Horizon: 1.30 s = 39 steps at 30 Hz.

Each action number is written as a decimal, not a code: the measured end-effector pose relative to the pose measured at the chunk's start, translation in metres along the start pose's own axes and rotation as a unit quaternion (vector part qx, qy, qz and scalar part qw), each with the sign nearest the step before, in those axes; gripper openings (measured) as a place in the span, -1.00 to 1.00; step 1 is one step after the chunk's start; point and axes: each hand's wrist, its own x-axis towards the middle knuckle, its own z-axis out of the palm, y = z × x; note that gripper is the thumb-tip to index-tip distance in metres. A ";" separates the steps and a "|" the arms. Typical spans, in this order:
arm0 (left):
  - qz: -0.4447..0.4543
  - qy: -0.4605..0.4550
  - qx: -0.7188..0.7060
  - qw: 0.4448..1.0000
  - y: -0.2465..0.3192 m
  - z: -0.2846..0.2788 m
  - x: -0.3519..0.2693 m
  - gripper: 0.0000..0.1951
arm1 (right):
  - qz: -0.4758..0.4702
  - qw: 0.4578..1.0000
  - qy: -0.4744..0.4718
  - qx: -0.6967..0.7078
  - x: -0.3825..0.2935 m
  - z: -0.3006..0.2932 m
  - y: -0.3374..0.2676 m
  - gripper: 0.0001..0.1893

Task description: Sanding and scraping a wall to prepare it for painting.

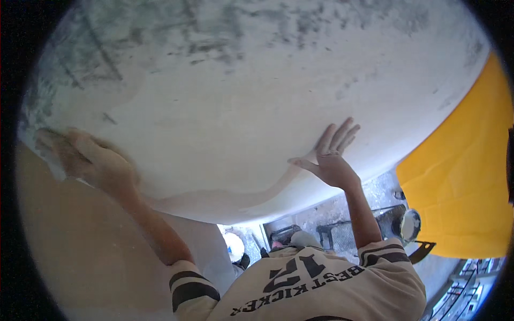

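A large curved white panel (225, 132), its surface marked with grey-black smudges, fills the space before me. At its left edge is my left hand (100, 160), blurred and dusty, pressed against the surface. A pale thin sheet (59, 171) shows under its fingers and juts past the panel's edge; its material is too blurred to tell. My right hand (333, 160) rests on the lower right of the panel, fingers spread and nothing held.
A yellow curved sheet (457, 172) stands at the right. Below are a round container (410, 224) with a whitish inside, a black frame with a mesh top (345, 236), and a white round object (233, 246) on the floor. A brown surface (100, 248) spans the lower left.
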 end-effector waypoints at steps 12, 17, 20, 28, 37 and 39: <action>0.278 -0.032 0.176 0.944 0.061 0.058 -0.025 -0.41 | 0.066 0.996 0.001 0.054 0.000 -0.011 0.021 0.33; 0.280 -0.126 0.221 0.926 0.093 0.085 -0.106 -0.44 | 0.074 0.992 0.006 0.099 -0.001 -0.022 0.024 0.30; 0.356 -0.229 0.220 0.879 0.111 0.086 -0.096 -0.46 | 0.080 0.993 0.017 0.086 -0.014 -0.016 0.038 0.27; 0.280 -0.188 0.297 0.893 0.136 0.108 -0.124 -0.39 | 0.059 0.993 0.051 0.086 -0.014 -0.016 0.035 0.23; 0.294 -0.120 0.219 0.923 0.169 0.104 -0.069 -0.39 | 0.026 0.991 0.072 0.110 -0.029 -0.022 0.020 0.13; 0.262 -0.166 0.231 0.922 0.174 0.104 -0.093 -0.34 | 0.023 0.990 0.062 0.123 -0.033 -0.025 0.020 0.12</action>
